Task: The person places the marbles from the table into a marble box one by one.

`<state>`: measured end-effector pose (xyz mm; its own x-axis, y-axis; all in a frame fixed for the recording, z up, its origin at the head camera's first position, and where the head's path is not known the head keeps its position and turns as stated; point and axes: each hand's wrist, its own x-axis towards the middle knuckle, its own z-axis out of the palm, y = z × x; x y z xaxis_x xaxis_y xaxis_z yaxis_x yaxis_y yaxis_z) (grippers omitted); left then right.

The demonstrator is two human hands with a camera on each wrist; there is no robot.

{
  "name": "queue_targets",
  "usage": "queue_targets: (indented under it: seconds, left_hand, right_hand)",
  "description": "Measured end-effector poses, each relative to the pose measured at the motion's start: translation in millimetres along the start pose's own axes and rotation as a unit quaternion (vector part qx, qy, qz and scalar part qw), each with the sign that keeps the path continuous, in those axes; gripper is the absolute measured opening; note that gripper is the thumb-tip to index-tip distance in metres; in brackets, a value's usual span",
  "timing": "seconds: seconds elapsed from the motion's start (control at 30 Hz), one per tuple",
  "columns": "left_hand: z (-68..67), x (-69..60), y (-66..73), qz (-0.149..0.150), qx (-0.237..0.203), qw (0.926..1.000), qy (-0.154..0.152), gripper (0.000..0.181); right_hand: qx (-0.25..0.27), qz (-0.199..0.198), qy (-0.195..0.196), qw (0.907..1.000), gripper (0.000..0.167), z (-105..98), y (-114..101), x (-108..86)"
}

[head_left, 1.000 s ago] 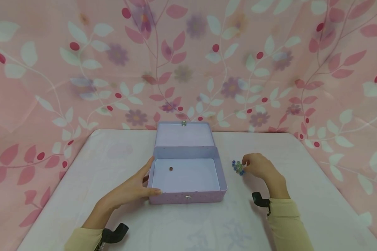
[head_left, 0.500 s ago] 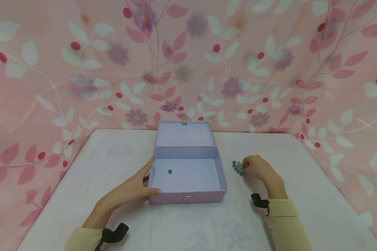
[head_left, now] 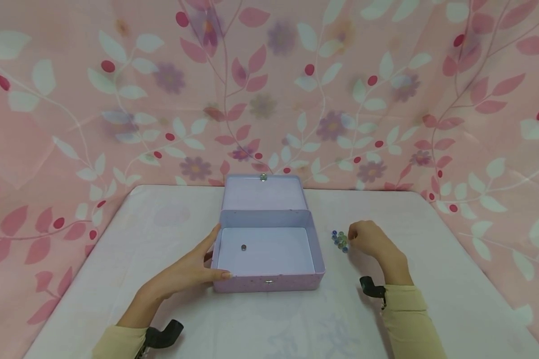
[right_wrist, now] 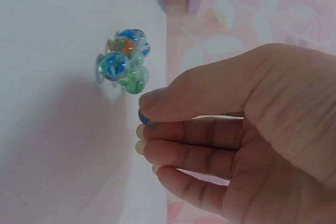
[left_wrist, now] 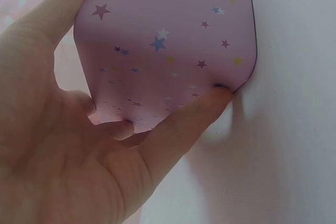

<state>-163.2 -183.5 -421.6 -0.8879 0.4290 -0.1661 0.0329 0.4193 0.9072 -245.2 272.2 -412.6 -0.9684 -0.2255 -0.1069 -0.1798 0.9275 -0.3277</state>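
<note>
Right hand (head_left: 369, 238), thumb and forefinger pinching a blue marble (right_wrist: 143, 118), just right of the clustered marbles (right_wrist: 128, 62); the box (head_left: 269, 283) lies leftward beyond them, long side apparently running left to right, left end gripped by the left hand (head_left: 190, 270)

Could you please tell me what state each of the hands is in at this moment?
Left hand: holding the lilac box at its left end.
Right hand: closed, pinching a mostly hidden blue marble.
</note>
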Motion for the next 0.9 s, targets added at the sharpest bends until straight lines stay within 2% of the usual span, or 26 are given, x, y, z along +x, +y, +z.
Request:
queue_targets:
  seconds: [0.13,0.27,0.53,0.9]
  left_hand:
    - [-0.7,0.6,-1.0,0.004,0.007,1.0,0.002,0.12]
    - [-1.1,1.9,-3.1,0.006,0.007,1.0,0.001,0.121]
    - [-1.4,3.1,-4.0,-0.001,0.006,1.0,0.003,0.122]
    - [-0.7,2.1,-2.3,-0.01,0.006,0.9999,0.005,0.122]
  right_hand:
    - [0.008,-0.002,0.011,0.9999,0.014,-6.5,-5.7,0.3]
    - [0.005,-0.02,0.033,0.9992,0.016,-12.6,-11.5,-0.8]
    - [0.002,-0.084,0.094,0.992,0.015,-21.0,-27.3,-7.4]
    - [0.02,-0.142,0.115,0.9829,0.011,-30.4,-60.4,-18.8]
